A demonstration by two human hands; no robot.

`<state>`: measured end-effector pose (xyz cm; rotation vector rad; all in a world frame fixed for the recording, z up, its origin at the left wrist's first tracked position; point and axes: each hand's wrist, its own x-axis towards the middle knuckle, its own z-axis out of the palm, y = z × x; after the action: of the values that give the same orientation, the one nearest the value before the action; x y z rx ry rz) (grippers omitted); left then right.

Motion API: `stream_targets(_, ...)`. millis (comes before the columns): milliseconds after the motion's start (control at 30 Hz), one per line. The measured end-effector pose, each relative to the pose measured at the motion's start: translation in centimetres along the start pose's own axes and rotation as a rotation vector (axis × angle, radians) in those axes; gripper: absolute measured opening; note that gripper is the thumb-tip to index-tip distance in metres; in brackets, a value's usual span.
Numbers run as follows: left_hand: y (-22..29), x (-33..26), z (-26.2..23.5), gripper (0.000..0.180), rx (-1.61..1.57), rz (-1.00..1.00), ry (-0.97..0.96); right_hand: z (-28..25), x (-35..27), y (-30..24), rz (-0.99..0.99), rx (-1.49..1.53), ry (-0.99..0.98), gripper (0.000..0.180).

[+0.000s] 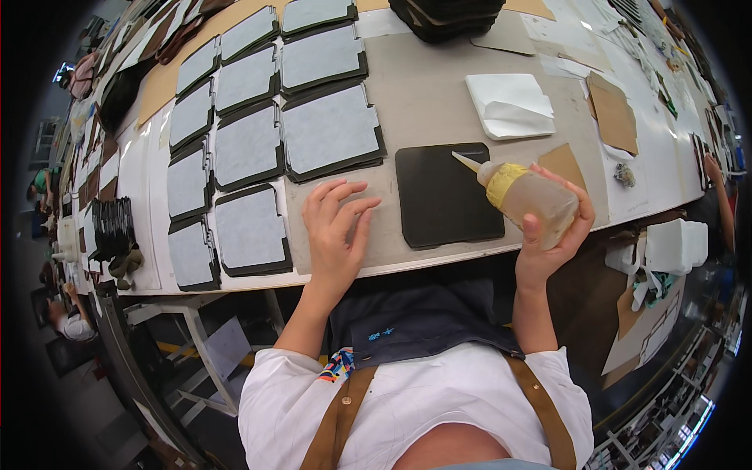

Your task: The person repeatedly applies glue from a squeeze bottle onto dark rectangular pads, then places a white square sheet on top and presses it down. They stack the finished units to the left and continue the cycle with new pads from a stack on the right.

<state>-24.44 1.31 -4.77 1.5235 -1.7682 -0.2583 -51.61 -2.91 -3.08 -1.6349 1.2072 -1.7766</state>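
Note:
My right hand point(565, 215) is wrapped round a translucent squeeze bottle point(534, 205) with yellow tape near its neck. The bottle is tilted, its pale pointed nozzle aimed up and left over a flat black panel point(446, 204). I cannot tell whether the nozzle touches the panel. To the left of the panel, my left hand point(339, 223) hovers over or rests on the table, fingers apart and slightly curled, holding nothing. Beside it lie several stacks of black panels topped with light grey sheets point(333, 131), set out in rows.
A pile of black pieces point(446, 17) stands at the far side. White folded sheets point(509, 106) lie beyond the black panel, and brown card pieces point(612, 113) to the right. Dark strips point(113, 227) hang at the table's left end. Another person's arm point(722, 196) shows at the far right.

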Motion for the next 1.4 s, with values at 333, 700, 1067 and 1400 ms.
stream_targets(333, -0.1, -0.1, 0.0, 0.016, -0.018, -0.006, 0.009, 2.7, -0.6, -0.6, -0.063, 0.058, -0.135, 0.074)
stream_targets(700, -0.1, -0.3, -0.2, 0.017, -0.020, -0.022, 0.002, 4.1, 0.8, -0.5, 0.049, 0.255, -0.238, 0.077)
stream_targets(1067, 0.0, 0.0, -0.4, 0.016, -0.034, -0.024, 0.016, 3.1, 6.3, 1.3, 0.250, 0.308, -0.382, 0.072)
stream_targets(1400, -0.3, -0.1, 0.0, 0.014, -0.046, -0.011, 0.039, 3.5, 6.9, 1.4, 0.319, 0.377, -0.454, 0.074)
